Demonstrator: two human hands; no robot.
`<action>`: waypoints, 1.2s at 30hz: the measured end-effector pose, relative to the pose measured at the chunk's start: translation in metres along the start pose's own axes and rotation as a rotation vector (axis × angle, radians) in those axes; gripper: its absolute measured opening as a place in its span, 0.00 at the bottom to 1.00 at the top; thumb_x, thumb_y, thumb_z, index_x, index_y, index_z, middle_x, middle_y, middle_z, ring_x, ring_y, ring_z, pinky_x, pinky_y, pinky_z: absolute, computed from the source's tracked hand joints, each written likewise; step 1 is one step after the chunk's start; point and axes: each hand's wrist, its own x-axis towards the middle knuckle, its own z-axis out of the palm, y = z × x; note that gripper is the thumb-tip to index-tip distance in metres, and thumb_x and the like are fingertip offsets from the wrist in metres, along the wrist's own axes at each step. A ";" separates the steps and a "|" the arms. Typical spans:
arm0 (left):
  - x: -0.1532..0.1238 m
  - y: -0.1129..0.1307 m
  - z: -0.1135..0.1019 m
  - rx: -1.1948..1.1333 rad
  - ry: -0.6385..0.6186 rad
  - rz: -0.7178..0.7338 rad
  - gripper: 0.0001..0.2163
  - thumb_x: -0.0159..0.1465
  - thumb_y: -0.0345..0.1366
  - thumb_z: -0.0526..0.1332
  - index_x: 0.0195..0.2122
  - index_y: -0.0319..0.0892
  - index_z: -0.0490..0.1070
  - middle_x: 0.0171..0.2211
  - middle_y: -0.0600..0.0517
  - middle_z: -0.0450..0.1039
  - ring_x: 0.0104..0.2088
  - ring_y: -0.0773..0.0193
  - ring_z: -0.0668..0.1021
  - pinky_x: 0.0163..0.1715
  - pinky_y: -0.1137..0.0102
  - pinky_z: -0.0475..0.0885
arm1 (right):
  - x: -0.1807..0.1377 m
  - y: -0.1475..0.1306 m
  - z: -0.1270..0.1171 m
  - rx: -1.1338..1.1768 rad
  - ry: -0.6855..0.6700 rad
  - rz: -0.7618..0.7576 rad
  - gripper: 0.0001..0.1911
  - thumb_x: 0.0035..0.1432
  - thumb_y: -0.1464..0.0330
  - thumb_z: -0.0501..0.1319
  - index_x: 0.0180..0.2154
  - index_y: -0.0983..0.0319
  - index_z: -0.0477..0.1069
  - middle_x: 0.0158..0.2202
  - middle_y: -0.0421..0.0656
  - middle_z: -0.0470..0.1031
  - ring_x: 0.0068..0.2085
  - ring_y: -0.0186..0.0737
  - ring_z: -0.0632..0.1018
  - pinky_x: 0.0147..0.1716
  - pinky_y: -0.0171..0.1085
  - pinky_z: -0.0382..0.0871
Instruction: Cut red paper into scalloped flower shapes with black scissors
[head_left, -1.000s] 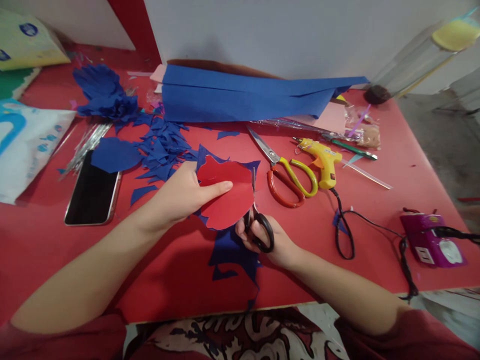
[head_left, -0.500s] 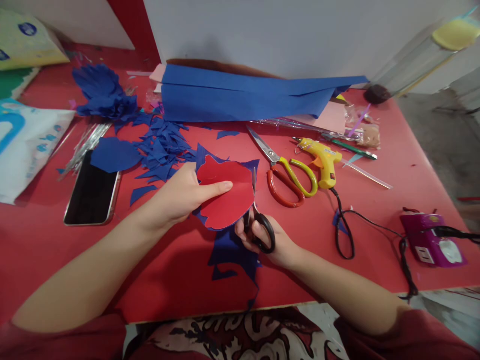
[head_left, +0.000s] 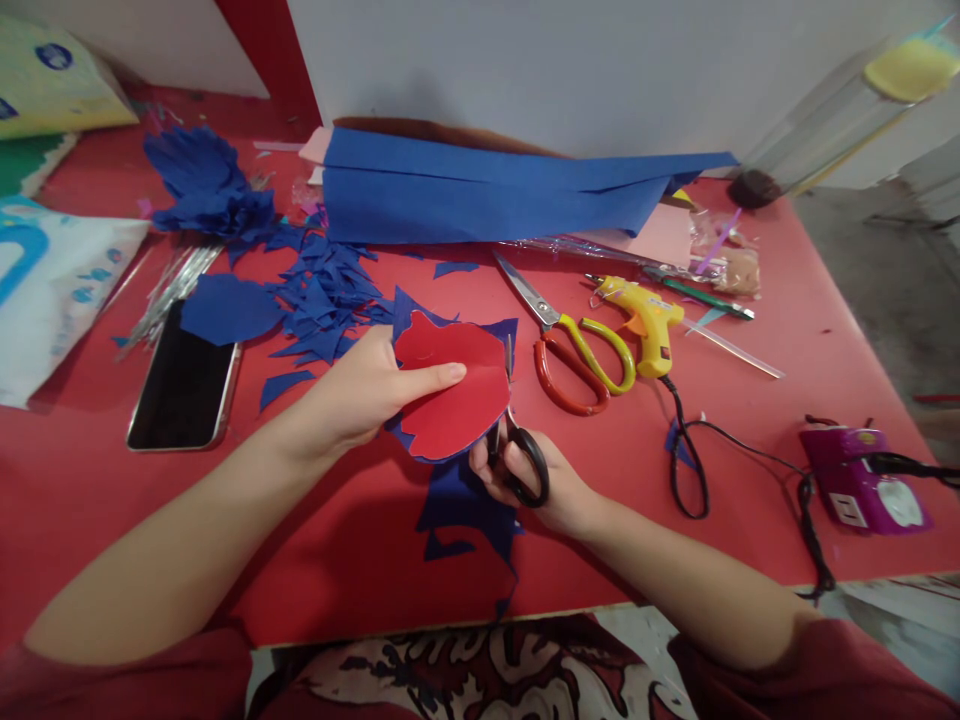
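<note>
My left hand [head_left: 360, 392] is closed on a red paper cut-out [head_left: 457, 395] with blue paper stacked behind it, thumb on top pointing right. My right hand [head_left: 534, 478] grips black-handled scissors [head_left: 517, 455], fingers through the loops, the blades running up along the cut-out's right edge. Both hands hover just above the red table [head_left: 750, 440]. A blue offcut [head_left: 461, 510] lies under them near the front edge.
Red-and-yellow scissors [head_left: 574, 345] and a yellow glue gun [head_left: 645, 320] with its black cord lie to the right. A purple power strip [head_left: 862, 485] sits far right. A phone [head_left: 184, 385], blue scraps [head_left: 322, 295] and folded blue paper [head_left: 480, 195] lie left and behind.
The red cut-out has turned very slightly and the scissors hand has shifted a touch; otherwise nothing has moved.
</note>
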 end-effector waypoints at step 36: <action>0.001 -0.002 -0.002 0.274 0.061 0.005 0.18 0.47 0.42 0.68 0.37 0.38 0.71 0.34 0.48 0.77 0.35 0.52 0.78 0.39 0.58 0.74 | 0.000 0.002 0.000 0.041 0.059 0.038 0.26 0.49 0.46 0.60 0.28 0.65 0.64 0.20 0.34 0.59 0.17 0.24 0.59 0.15 0.29 0.46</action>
